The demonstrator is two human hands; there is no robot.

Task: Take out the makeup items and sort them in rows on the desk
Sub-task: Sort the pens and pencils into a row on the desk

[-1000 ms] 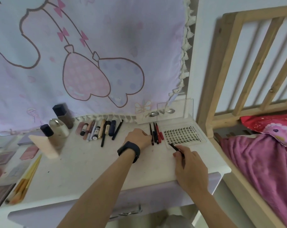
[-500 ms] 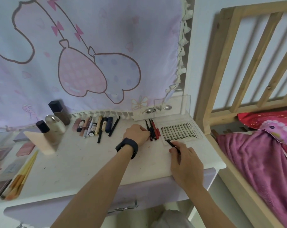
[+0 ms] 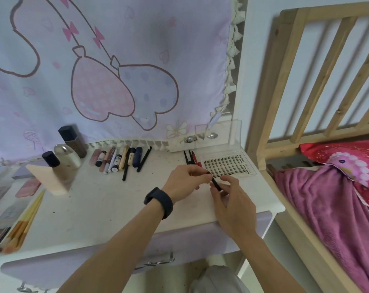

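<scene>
A: Head view. Where is the piece in hand?

B: It's a slim black liner pen [image 3: 215, 183], over the right part of the desk [image 3: 107, 208], held between both hands. The left hand [image 3: 185, 180] pinches its upper end, and the right hand [image 3: 232, 199] pinches the lower end, fingers curled.

A: Best way to set it down?

B: I'd let one hand release. Then I'd lay it parallel to the three pens [image 3: 191, 158] at twelve o'clock of the left hand, tips level. It should stop short of the lash tray [image 3: 228, 164] at one o'clock, so the lashes aren't knocked.

A: Counts?

B: Those three pens are two black and one red. There is one lash tray. At ten o'clock is a row of tubes and pencils [image 3: 120, 159], about ten, though blur makes them hard to separate. Beyond it, at nine o'clock, are three bottles [image 3: 67, 154]. A bundle of brushes [image 3: 21, 231] lies at eight o'clock, and I can't count them.
</scene>
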